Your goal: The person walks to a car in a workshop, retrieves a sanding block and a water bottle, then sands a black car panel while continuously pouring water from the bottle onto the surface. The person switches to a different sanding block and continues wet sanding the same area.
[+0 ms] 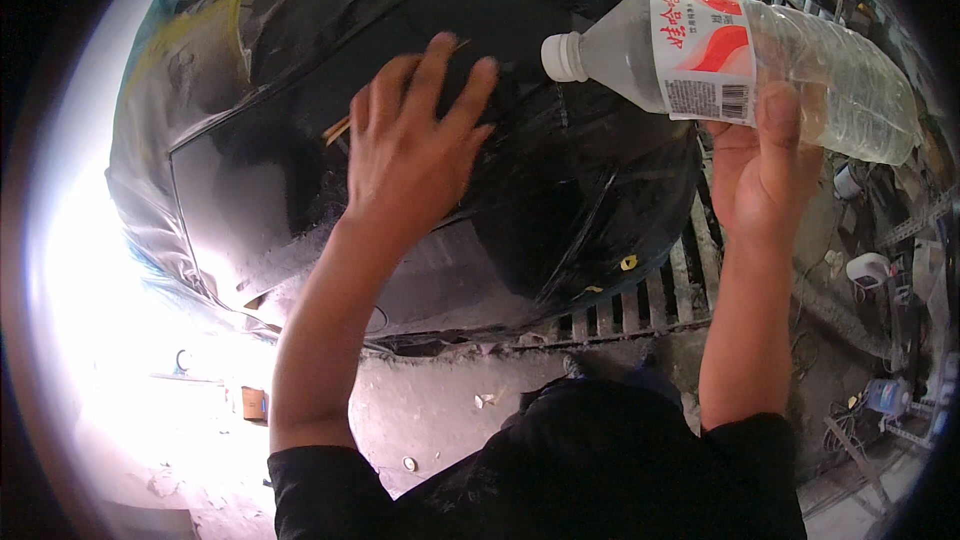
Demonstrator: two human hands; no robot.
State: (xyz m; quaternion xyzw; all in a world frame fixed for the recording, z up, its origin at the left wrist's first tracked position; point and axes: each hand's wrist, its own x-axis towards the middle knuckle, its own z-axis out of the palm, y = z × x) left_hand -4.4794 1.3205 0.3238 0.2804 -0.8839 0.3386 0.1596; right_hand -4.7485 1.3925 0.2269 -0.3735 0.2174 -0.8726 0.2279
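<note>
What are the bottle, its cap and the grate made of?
The bottle looks like thin, shiny plastic: it's see-through, with a ridged wall. Its cap is probably plastic too, smooth, white and not see-through. The grate could be metal or concrete; its bars look dull and grimy.

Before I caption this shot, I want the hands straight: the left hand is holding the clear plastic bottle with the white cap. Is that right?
No: in the head view, the right hand holds the clear plastic bottle with the white cap.
</note>
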